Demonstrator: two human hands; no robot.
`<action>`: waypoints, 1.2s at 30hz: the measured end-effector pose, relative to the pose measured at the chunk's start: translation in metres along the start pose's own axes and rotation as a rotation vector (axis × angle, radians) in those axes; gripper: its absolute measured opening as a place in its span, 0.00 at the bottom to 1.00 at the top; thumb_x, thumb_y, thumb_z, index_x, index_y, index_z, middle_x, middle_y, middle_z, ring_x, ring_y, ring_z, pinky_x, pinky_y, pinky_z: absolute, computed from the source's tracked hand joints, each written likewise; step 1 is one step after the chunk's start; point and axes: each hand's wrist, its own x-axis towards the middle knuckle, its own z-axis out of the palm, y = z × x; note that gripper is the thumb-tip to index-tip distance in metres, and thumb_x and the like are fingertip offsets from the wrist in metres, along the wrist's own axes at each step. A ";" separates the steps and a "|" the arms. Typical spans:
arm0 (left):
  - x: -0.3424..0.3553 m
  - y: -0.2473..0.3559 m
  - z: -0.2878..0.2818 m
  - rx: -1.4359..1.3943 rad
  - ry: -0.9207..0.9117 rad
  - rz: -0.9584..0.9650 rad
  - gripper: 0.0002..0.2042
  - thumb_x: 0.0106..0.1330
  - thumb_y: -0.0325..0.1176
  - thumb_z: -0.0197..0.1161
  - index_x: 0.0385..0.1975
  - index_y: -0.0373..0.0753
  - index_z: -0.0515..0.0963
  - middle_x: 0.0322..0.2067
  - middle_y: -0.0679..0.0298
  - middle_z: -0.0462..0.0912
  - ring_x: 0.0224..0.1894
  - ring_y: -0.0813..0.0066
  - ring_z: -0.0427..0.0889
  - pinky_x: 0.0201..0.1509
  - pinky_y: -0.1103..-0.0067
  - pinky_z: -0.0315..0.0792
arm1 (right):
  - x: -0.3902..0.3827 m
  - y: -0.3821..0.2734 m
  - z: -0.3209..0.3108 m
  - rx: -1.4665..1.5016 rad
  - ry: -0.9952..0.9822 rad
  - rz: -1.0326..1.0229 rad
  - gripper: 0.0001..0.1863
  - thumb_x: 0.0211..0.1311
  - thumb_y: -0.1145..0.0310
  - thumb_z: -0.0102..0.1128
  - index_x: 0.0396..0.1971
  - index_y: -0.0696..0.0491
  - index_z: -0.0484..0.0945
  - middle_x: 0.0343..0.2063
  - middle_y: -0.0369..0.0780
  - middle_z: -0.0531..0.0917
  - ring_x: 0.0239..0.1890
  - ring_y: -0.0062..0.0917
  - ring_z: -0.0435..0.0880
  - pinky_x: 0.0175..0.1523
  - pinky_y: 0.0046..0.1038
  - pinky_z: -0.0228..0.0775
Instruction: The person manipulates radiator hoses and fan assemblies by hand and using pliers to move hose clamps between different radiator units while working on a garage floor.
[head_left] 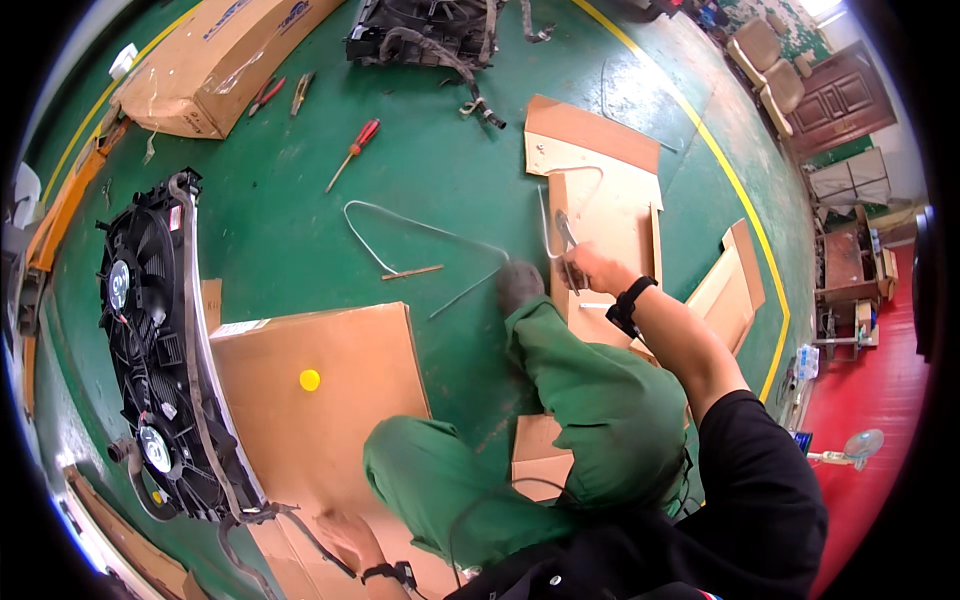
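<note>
In my right hand [597, 268] is a pair of pliers [567, 235], closed fingers around its handles and jaws pointing away from me. It is over an opened flat cardboard carton [615, 215]; a thin bent metal strip [545, 222] stands beside the jaws. My left hand [348, 537] is low over a brown cardboard box [330, 345], its fingers blurred. A round yellow cap [310, 380] lies on that box. Left of the box stands a black radiator fan assembly [150, 350] with two fans and hoses.
Bent pale wire [430, 225], a red-handled screwdriver [354, 154], red-handled pliers [267, 96] and a small cutter [301, 93] lie on the green floor. Beyond are a long carton [215, 70] and another black fan unit [430, 35]. Folded cardboard [725, 285] lies right.
</note>
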 end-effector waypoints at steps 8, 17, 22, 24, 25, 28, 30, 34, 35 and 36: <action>0.063 0.187 0.015 -0.067 0.229 -0.031 0.12 0.62 0.35 0.56 0.36 0.32 0.77 0.38 0.50 0.78 0.45 0.49 0.76 0.49 0.58 0.71 | -0.101 -0.114 -0.045 0.135 0.028 -0.260 0.14 0.72 0.67 0.48 0.41 0.58 0.82 0.31 0.40 0.86 0.31 0.25 0.84 0.33 0.26 0.74; 0.066 0.173 0.018 0.054 0.169 -0.089 0.11 0.60 0.40 0.58 0.35 0.41 0.77 0.40 0.54 0.78 0.48 0.53 0.76 0.52 0.60 0.70 | -0.350 -0.168 -0.001 0.575 -0.306 -0.556 0.17 0.78 0.71 0.44 0.59 0.65 0.64 0.34 0.35 0.71 0.32 0.19 0.71 0.32 0.22 0.63; 0.059 0.187 0.005 -0.171 0.177 -0.199 0.09 0.56 0.37 0.58 0.34 0.42 0.76 0.41 0.54 0.76 0.49 0.51 0.74 0.53 0.59 0.68 | -0.373 -0.128 0.070 0.550 -0.637 -0.422 0.20 0.74 0.71 0.48 0.60 0.64 0.62 0.37 0.39 0.77 0.33 0.24 0.77 0.34 0.26 0.67; 0.057 0.185 0.007 -0.181 0.120 -0.231 0.10 0.56 0.38 0.59 0.35 0.42 0.76 0.42 0.55 0.76 0.50 0.52 0.74 0.53 0.58 0.68 | -0.368 -0.119 0.112 0.643 -0.644 -0.188 0.19 0.71 0.70 0.51 0.57 0.63 0.66 0.36 0.39 0.77 0.32 0.24 0.76 0.33 0.26 0.65; 0.058 0.185 0.002 -0.145 0.075 -0.228 0.11 0.57 0.38 0.58 0.36 0.42 0.76 0.43 0.55 0.75 0.50 0.52 0.74 0.54 0.59 0.68 | -0.359 -0.110 0.128 0.610 -0.574 -0.139 0.18 0.71 0.69 0.50 0.55 0.63 0.68 0.36 0.39 0.77 0.32 0.24 0.75 0.33 0.26 0.64; 0.056 0.192 -0.007 -0.083 0.050 -0.226 0.11 0.58 0.38 0.57 0.38 0.41 0.76 0.44 0.54 0.74 0.50 0.52 0.73 0.54 0.59 0.68 | -0.323 -0.078 0.149 0.490 -0.485 0.020 0.15 0.71 0.68 0.49 0.50 0.62 0.72 0.33 0.38 0.77 0.31 0.23 0.74 0.30 0.24 0.63; 0.058 0.188 0.002 -0.121 0.144 -0.209 0.11 0.58 0.37 0.58 0.38 0.41 0.75 0.43 0.55 0.73 0.49 0.52 0.73 0.53 0.58 0.67 | -0.310 -0.071 0.161 0.434 -0.430 0.166 0.13 0.71 0.70 0.46 0.48 0.60 0.72 0.33 0.37 0.77 0.31 0.22 0.75 0.29 0.22 0.63; 0.056 0.184 0.011 -0.246 0.167 -0.197 0.11 0.57 0.36 0.59 0.38 0.41 0.75 0.44 0.55 0.72 0.49 0.53 0.72 0.53 0.59 0.67 | -0.306 -0.072 0.169 0.386 -0.390 0.151 0.12 0.71 0.70 0.46 0.47 0.60 0.73 0.34 0.37 0.77 0.32 0.22 0.76 0.29 0.22 0.63; 0.055 0.182 0.009 -0.274 0.156 -0.198 0.11 0.57 0.35 0.60 0.38 0.41 0.75 0.44 0.55 0.72 0.50 0.53 0.72 0.53 0.59 0.66 | -0.305 -0.074 0.171 0.359 -0.382 0.108 0.12 0.71 0.71 0.46 0.47 0.60 0.73 0.34 0.37 0.77 0.32 0.22 0.76 0.29 0.22 0.63; 0.055 0.182 0.009 -0.276 0.172 -0.198 0.11 0.57 0.36 0.60 0.38 0.41 0.74 0.44 0.55 0.72 0.49 0.53 0.72 0.53 0.60 0.66 | -0.307 -0.077 0.173 0.376 -0.401 0.094 0.12 0.71 0.71 0.46 0.47 0.60 0.73 0.34 0.37 0.77 0.32 0.22 0.76 0.30 0.22 0.63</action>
